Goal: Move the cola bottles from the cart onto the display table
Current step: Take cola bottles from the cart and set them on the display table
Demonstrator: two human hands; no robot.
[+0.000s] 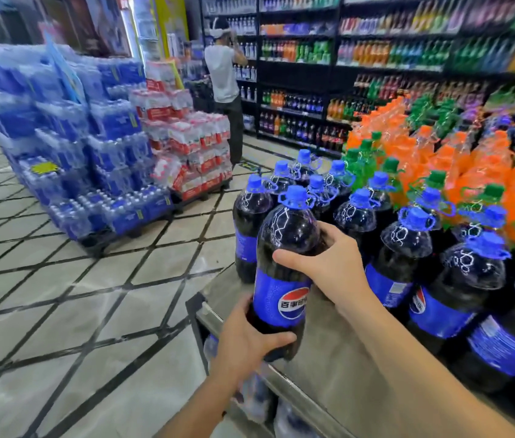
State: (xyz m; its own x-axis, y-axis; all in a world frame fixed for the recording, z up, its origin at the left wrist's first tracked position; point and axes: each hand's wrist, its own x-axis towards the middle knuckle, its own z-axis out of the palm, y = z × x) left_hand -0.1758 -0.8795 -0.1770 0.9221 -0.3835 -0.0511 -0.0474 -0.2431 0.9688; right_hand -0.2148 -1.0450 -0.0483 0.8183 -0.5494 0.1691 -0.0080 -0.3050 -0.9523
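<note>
A shop aisle, seen from over a person's own arms. Both hands hold one large clear-plastic cola bottle (pixel 288 235), dark inside, with a blue cap and blue label. It is upright, at the near left corner of the grey metal counter (pixel 338 352). Its base is at the counter's front rim; whether it rests there or hangs just above cannot be told.

The left hand (pixel 246 339) grips the bottle low down, fingers curled round the back and thumb across the front. The right hand (pixel 329 267) clasps the bottle's shoulder, thumb in front and fingers wrapped behind.

Matching blue-capped cola bottles (pixel 405 248) stand in rows on the counter just to the right, with orange soda bottles (pixel 487 165) and green-capped bottles (pixel 360 162) beyond them. The cart is not clearly visible.

This looks like the placing step. The next move probably calls for carrying the bottle inward over the bare steel, standing it beside its neighbours without knocking them, then opening both hands.

Stacked blue and red packs of bottled water (pixel 91 137) sit on the tiled floor (pixel 91 295) to the left.
</note>
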